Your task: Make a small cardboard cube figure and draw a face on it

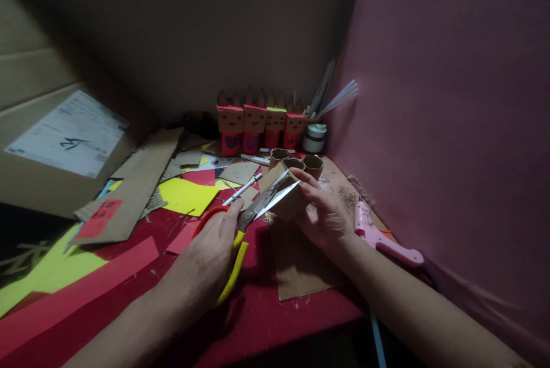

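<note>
Against a dim wall (258, 30), above red cloth (270, 322), clasped open scissors (248, 216) by their handles in the left hand (210, 256); before 3 cardboard tubes (315, 169), pinched a cardboard piece (292, 204) in the right hand (325, 216). Judged it light, stiff, easily creased, best held by its edges.

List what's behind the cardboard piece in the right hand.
Three cardboard tubes, open tops showing. The cardboard piece and right hand cover their lower parts; bases can't be seen.
</note>
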The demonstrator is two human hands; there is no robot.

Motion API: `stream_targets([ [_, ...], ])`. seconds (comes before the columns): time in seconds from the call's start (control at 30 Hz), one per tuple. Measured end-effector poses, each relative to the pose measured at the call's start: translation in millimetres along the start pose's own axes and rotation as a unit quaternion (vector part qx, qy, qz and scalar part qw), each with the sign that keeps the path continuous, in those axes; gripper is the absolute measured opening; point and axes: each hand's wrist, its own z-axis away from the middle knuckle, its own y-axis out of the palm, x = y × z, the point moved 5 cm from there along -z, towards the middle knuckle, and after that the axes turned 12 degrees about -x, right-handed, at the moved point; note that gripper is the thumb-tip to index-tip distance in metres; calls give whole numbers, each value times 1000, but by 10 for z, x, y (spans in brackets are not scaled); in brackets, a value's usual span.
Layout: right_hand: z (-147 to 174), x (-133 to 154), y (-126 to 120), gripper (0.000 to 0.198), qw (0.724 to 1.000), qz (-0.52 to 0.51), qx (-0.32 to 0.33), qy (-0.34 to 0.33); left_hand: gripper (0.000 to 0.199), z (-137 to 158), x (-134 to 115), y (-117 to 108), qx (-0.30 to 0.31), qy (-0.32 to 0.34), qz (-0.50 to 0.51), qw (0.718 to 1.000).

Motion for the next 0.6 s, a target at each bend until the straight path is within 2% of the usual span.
stream_targets([
  [0.33,10,63,-2,37,998,32,44,-9,68,-7,-103,-109,-74,43,-56,995],
  [0.6,33,76,-16,43,998,33,57,-2,72,26,-172,-157,-102,30,-49,993],
])
